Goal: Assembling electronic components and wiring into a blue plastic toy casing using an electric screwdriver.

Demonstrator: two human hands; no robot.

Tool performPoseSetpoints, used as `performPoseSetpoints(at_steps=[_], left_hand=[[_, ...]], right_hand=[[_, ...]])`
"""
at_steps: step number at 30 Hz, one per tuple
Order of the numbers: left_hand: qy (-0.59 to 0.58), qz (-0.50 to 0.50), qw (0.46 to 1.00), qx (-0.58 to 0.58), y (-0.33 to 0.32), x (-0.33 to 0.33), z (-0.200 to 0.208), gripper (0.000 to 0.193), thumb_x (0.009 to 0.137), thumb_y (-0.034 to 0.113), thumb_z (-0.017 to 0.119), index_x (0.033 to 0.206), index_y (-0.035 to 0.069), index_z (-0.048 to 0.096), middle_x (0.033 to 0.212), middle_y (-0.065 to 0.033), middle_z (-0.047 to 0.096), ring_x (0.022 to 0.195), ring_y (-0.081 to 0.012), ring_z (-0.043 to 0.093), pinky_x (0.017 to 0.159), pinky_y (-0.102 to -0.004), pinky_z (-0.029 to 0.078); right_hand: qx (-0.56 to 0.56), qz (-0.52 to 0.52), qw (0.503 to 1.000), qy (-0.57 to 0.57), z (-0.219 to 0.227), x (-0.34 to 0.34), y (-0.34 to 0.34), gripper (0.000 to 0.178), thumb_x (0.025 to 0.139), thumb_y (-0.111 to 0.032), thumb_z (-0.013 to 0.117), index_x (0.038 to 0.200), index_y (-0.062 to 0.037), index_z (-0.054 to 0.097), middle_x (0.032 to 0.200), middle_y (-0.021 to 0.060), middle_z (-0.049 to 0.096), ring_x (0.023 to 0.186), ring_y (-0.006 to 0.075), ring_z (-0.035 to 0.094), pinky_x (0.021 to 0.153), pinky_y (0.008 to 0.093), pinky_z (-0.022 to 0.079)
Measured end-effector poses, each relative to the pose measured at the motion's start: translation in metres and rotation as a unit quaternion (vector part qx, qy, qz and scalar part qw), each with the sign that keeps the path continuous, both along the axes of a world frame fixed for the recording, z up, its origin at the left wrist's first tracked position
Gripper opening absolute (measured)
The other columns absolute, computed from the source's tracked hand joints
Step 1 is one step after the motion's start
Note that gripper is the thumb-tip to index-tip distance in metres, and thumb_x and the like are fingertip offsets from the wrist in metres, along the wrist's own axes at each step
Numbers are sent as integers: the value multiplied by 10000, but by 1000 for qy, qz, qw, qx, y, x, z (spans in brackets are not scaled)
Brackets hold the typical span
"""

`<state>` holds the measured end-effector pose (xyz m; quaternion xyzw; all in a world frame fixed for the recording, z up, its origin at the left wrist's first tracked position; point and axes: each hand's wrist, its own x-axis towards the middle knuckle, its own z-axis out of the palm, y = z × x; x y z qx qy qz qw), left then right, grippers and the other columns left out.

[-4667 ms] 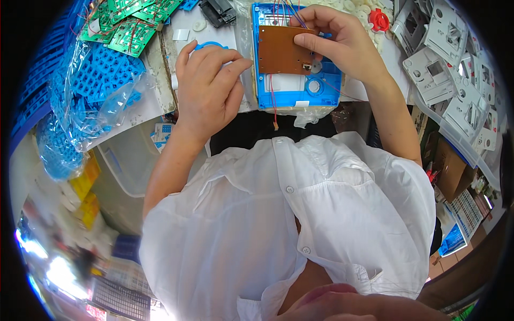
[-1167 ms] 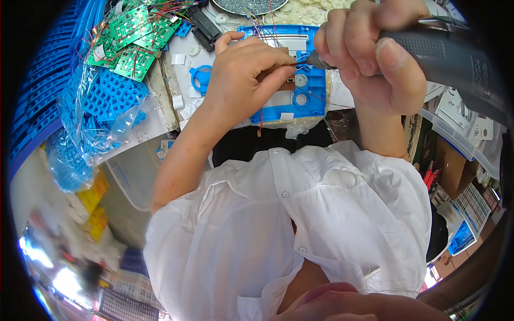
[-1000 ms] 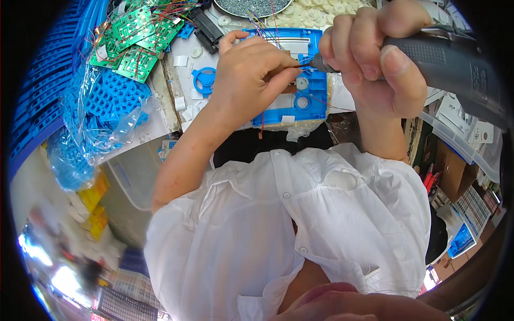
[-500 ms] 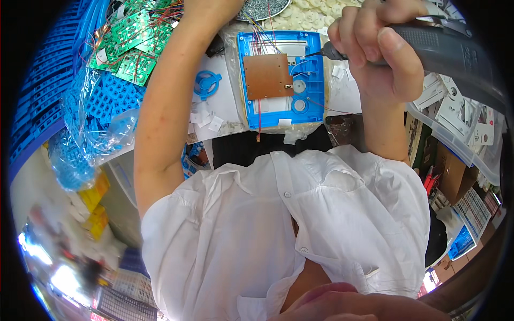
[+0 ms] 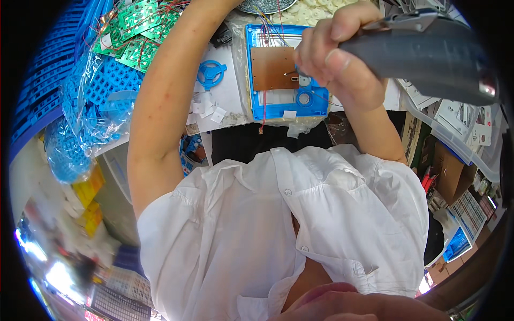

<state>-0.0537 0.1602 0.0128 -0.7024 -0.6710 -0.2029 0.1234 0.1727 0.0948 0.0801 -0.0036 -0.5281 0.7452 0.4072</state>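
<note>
My right hand (image 5: 342, 61) is wrapped round a dark grey electric screwdriver (image 5: 423, 56). Its thin bit crosses the right edge of a brown circuit board (image 5: 270, 67); whether the tip touches a screw there I cannot make out. The board lies inside a blue plastic housing (image 5: 316, 109) with coloured wires running out at top and bottom. At the upper edge, beside a round metal dish of small screws (image 5: 265, 5), only the wrist end of my left hand (image 5: 222, 3) shows. Its fingers are cut off by the picture's edge.
A blue ring-shaped part (image 5: 211, 74) and small white squares (image 5: 206, 107) lie left of the housing. Green circuit boards (image 5: 139, 21) and bagged blue parts (image 5: 110, 80) are piled further left. Cream plastic parts (image 5: 316, 10) lie behind; a clear bin (image 5: 444, 125) stands right.
My right hand has brought the screwdriver left and down, so its bit is now over the brown board's right edge. My left hand stays near the screw dish. The view has shifted slightly.
</note>
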Motion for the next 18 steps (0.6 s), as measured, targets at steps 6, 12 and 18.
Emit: performPoseSetpoints(at_steps=[6, 12, 18], left_hand=[[-209, -28, 977, -10, -42, -2, 33, 279, 854, 274, 647, 747, 28, 722, 778, -203, 699, 791, -406, 673, 733, -533, 475], [-269, -210, 939, -47, -134, 25, 25, 141, 870, 134, 694, 794, 43, 617, 746, -128, 587, 768, -333, 583, 679, -408, 455], [-302, -188, 932, -69, -167, 40, 0, 142, 870, 224, 688, 850, 85, 708, 859, -76, 694, 858, -301, 629, 784, -442, 463]], right_hand=[[66, 7, 996, -54, -16, -6, -17, 245, 953, -104, 643, 1067, -103, 426, 662, 35, 527, 538, 112, 482, 536, 301, 413], [92, -19, 994, -56, -19, -7, -27, 253, 948, -81, 647, 1039, -105, 413, 665, 39, 528, 549, 107, 471, 547, 311, 434], [216, -12, 965, -146, -16, -7, -23, 227, 926, -19, 613, 986, -83, 404, 678, 57, 523, 567, 124, 464, 553, 319, 442]])
